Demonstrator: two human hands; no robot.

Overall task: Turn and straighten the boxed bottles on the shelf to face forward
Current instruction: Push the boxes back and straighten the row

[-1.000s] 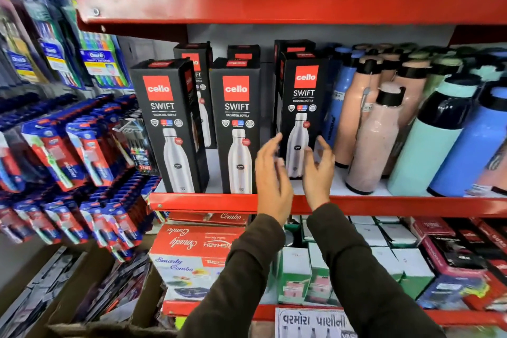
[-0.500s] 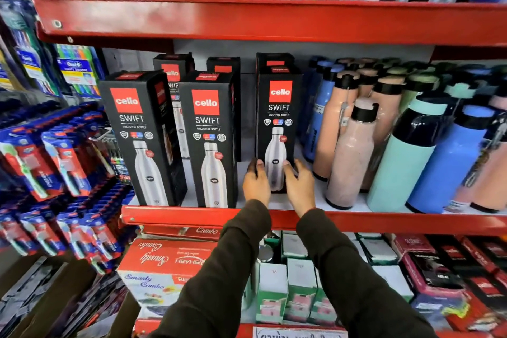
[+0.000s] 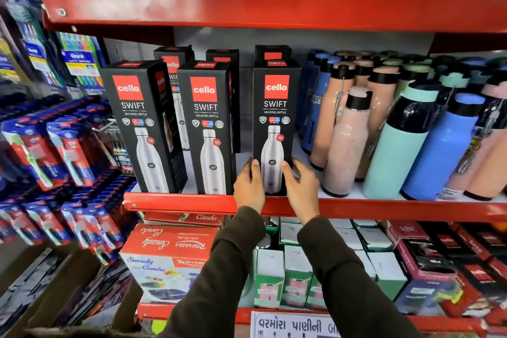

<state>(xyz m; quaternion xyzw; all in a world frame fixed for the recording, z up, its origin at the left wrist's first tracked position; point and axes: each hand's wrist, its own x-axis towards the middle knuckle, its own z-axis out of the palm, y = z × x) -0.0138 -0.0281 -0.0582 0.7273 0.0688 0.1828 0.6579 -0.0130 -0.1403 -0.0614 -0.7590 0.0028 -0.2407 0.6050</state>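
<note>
The right-hand Cello Swift box point(image 3: 275, 129), at the shelf lip point(image 3: 192, 202) near 12 o'clock, is held low between the left hand point(image 3: 249, 186) and right hand point(image 3: 300, 189), fingers loosely curled on its edges. Small, even twisting at the base is advised, aligning it with the middle box point(image 3: 207, 129) at 9 o'clock.

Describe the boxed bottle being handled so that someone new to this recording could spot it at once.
On the middle red shelf, three black Cello Swift boxes stand along the front edge, left of the loose coloured bottles. The handled box is the rightmost of these, next to the pink bottles. It alone has the left hand and right hand on its lower corners, and its front faces squarely forward.
</note>
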